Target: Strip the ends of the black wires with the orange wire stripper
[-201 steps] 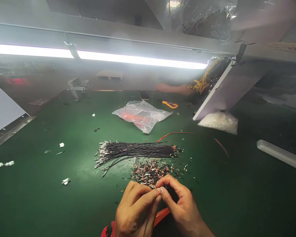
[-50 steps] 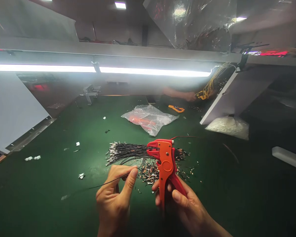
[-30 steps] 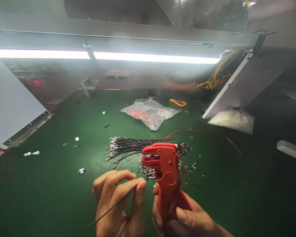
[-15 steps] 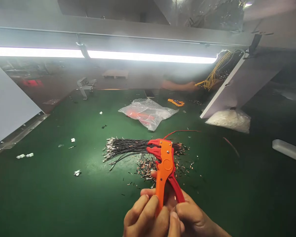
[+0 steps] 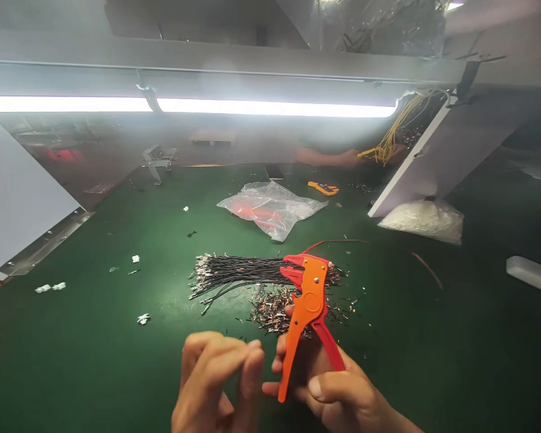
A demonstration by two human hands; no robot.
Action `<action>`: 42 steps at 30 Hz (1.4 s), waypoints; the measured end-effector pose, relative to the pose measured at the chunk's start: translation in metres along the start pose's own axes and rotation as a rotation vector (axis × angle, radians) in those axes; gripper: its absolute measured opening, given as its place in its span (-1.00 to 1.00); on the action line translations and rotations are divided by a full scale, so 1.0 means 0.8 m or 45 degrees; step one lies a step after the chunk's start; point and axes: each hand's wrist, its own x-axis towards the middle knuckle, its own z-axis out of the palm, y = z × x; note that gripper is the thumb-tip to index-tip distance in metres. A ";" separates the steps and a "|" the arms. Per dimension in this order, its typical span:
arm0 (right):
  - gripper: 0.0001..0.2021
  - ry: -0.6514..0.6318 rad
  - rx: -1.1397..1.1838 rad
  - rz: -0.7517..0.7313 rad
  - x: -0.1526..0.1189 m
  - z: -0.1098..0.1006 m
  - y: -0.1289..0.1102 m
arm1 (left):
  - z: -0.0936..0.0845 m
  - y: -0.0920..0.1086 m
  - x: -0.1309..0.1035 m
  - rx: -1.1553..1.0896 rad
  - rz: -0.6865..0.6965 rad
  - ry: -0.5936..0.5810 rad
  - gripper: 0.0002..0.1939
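Observation:
My right hand (image 5: pixel 345 394) is wrapped round an orange and red wire stripper (image 5: pixel 312 302), jaws toward the upper left, handles spread. My left hand (image 5: pixel 219 376) is to its left, clear of the tool, with thumb and forefinger pinched together; whatever may be between the fingertips is hidden. Behind the stripper's jaws lies a bundle of black wires (image 5: pixel 243 267) with metal terminals at the left ends. A pile of short wire offcuts (image 5: pixel 270 308), black with coppery ends, lies below the bundle and partly behind the tool.
Farther back are a clear plastic bag (image 5: pixel 273 210) with something red inside, an orange-yellow tool (image 5: pixel 323 188) and a bag of white pieces (image 5: pixel 424 221). White connectors (image 5: pixel 143 319) dot the left. A slanted panel (image 5: pixel 417 153) borders the right. A red wire (image 5: pixel 338 241) lies behind the bundle.
My left hand has come away from the stripper's handles and moved left, its fingers still pinched. The stripper in my right hand has shifted slightly right.

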 end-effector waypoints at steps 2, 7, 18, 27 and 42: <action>-0.66 -0.046 -0.058 -0.044 0.000 0.000 0.006 | 0.003 -0.003 0.007 -0.118 -0.261 0.198 -0.86; -0.63 -0.123 -0.170 -0.115 0.002 0.000 0.026 | 0.017 0.002 0.006 -0.232 -0.483 0.336 -0.81; -0.50 -0.289 -0.397 0.055 0.002 -0.004 0.040 | 0.018 0.005 -0.011 -0.011 -0.337 0.127 -0.80; -0.54 -0.372 -0.553 -0.003 0.005 0.005 0.026 | 0.011 0.011 -0.011 0.184 -0.035 -0.043 -0.81; -0.60 -0.279 -0.486 -0.039 0.004 0.018 0.025 | 0.006 0.006 -0.010 0.417 0.219 -0.086 -0.83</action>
